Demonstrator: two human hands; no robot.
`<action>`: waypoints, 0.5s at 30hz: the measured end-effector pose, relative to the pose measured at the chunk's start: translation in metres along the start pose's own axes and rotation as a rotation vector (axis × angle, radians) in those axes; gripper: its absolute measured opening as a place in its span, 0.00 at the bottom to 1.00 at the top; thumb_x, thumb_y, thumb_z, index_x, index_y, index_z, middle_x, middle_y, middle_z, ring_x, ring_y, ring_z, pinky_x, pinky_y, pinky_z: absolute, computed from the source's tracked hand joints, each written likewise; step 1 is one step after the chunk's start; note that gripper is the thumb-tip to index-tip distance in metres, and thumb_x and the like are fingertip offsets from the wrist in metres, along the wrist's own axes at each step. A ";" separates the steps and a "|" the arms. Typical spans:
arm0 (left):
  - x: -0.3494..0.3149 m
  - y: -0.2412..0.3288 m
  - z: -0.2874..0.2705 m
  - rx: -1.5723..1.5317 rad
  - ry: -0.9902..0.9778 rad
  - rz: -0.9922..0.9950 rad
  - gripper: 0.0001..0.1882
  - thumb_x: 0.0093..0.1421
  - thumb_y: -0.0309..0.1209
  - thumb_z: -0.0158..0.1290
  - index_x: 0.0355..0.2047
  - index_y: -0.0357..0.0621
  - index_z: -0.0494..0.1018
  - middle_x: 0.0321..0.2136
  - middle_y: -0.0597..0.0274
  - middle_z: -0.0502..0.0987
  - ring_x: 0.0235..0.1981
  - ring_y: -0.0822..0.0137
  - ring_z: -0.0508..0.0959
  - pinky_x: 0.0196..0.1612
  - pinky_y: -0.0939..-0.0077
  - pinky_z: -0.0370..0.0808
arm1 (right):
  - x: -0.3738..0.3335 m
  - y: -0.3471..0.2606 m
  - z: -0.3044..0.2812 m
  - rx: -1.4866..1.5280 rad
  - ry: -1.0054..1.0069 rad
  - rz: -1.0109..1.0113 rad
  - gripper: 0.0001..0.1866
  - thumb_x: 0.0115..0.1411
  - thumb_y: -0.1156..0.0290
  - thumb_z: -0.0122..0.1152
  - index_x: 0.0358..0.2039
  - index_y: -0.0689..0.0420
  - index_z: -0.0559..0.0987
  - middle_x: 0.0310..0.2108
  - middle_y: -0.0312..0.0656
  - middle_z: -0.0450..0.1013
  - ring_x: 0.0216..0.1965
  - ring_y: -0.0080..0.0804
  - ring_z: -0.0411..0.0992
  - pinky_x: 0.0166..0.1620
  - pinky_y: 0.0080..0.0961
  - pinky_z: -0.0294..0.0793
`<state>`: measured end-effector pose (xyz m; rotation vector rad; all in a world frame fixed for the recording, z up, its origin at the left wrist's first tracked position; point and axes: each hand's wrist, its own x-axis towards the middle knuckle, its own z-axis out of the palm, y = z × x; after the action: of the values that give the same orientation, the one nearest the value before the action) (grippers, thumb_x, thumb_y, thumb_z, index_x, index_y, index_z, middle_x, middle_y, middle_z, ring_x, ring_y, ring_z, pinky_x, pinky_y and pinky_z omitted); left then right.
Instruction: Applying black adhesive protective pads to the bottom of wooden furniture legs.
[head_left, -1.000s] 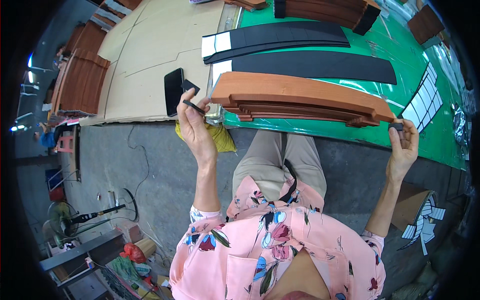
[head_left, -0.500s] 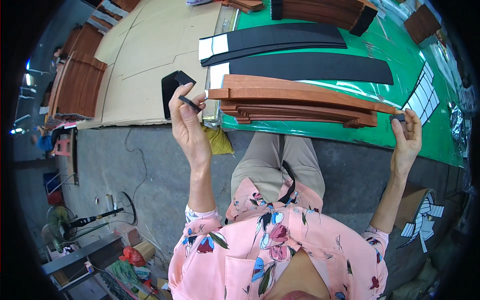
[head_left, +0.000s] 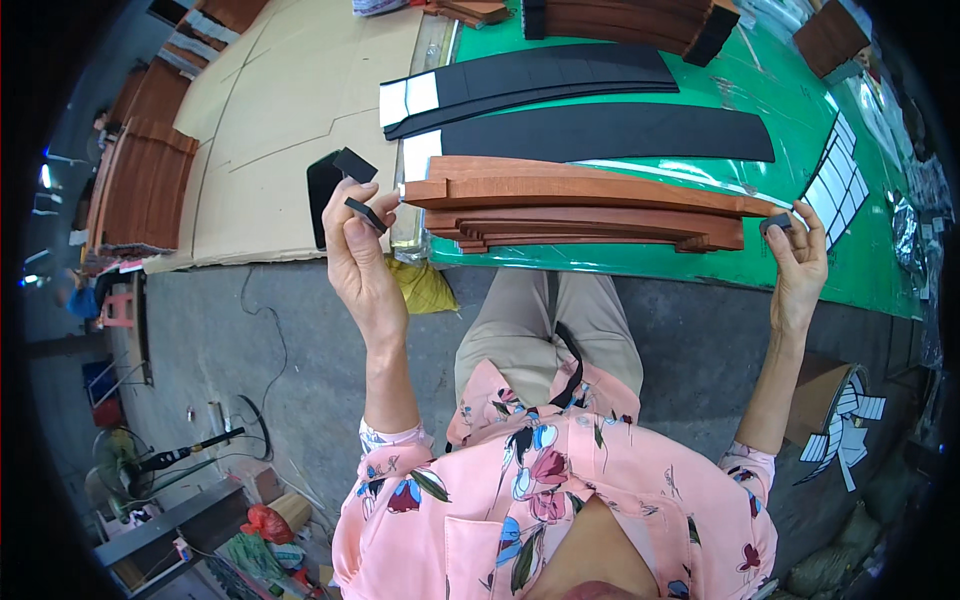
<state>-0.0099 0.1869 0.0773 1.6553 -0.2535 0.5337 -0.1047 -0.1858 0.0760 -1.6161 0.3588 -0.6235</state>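
My left hand [head_left: 368, 285] is closed, pinching a small black foam-like strip [head_left: 364, 214] at the left end of a curved reddish-brown wooden slat [head_left: 600, 188]. Another small black piece [head_left: 354, 165] shows just beyond its fingers. Whether it is held too, I cannot tell. Behind that hand lies a larger black piece [head_left: 322, 195] on the cardboard. My right hand [head_left: 800, 270] grips a small dark pad [head_left: 775, 222] between thumb and fingers at the slat's right end. Several more curved wooden slats [head_left: 580, 222] are stacked on the near side of it.
Long black strips [head_left: 600, 133] with white ends lie beyond the slats on the green tabletop [head_left: 860, 270]. Cardboard [head_left: 270, 200] covers the table's left part. Farther off are more wooden slats [head_left: 620, 25]. White backed pieces [head_left: 835, 180] lie at right; a yellow bag [head_left: 425, 287] is below the table edge.
The whole view has shifted slightly left. My left hand has tilted a little, turning the black strip. My right hand keeps its grip at the slat's right end.
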 end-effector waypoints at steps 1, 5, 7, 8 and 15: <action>0.000 -0.003 -0.002 -0.007 0.015 -0.032 0.17 0.66 0.41 0.36 0.45 0.41 0.64 0.48 0.60 0.66 0.41 0.62 0.75 0.43 0.74 0.70 | 0.000 0.000 0.000 0.001 0.009 0.017 0.23 0.52 0.79 0.60 0.49 0.61 0.66 0.41 0.42 0.71 0.41 0.22 0.69 0.46 0.18 0.66; 0.005 -0.010 0.003 -0.166 0.018 -0.095 0.16 0.66 0.41 0.36 0.43 0.43 0.64 0.47 0.62 0.65 0.42 0.62 0.74 0.43 0.73 0.69 | 0.003 0.003 0.000 0.016 0.031 0.032 0.24 0.52 0.78 0.61 0.49 0.61 0.65 0.41 0.41 0.71 0.42 0.22 0.69 0.46 0.18 0.66; 0.008 -0.014 0.003 -0.264 0.032 -0.121 0.15 0.66 0.41 0.36 0.43 0.44 0.64 0.46 0.63 0.65 0.42 0.62 0.74 0.43 0.73 0.69 | 0.004 0.003 0.001 0.022 0.034 0.025 0.23 0.52 0.77 0.61 0.49 0.61 0.66 0.41 0.41 0.71 0.42 0.23 0.69 0.47 0.19 0.66; 0.011 -0.015 0.004 -0.363 0.039 -0.150 0.15 0.66 0.41 0.36 0.43 0.44 0.64 0.45 0.64 0.65 0.41 0.62 0.74 0.42 0.73 0.69 | 0.006 0.003 0.001 0.022 0.030 0.021 0.23 0.52 0.77 0.61 0.49 0.61 0.66 0.41 0.41 0.71 0.42 0.23 0.69 0.47 0.19 0.66; 0.025 -0.033 0.013 -0.441 0.165 -0.165 0.14 0.66 0.40 0.37 0.40 0.43 0.64 0.37 0.65 0.66 0.39 0.66 0.74 0.39 0.77 0.68 | 0.009 0.000 0.003 -0.011 0.072 -0.033 0.21 0.54 0.79 0.59 0.48 0.61 0.65 0.41 0.43 0.71 0.43 0.25 0.69 0.47 0.19 0.67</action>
<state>0.0295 0.1827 0.0593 1.1849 -0.1016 0.4484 -0.0956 -0.1886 0.0772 -1.6154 0.3900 -0.7071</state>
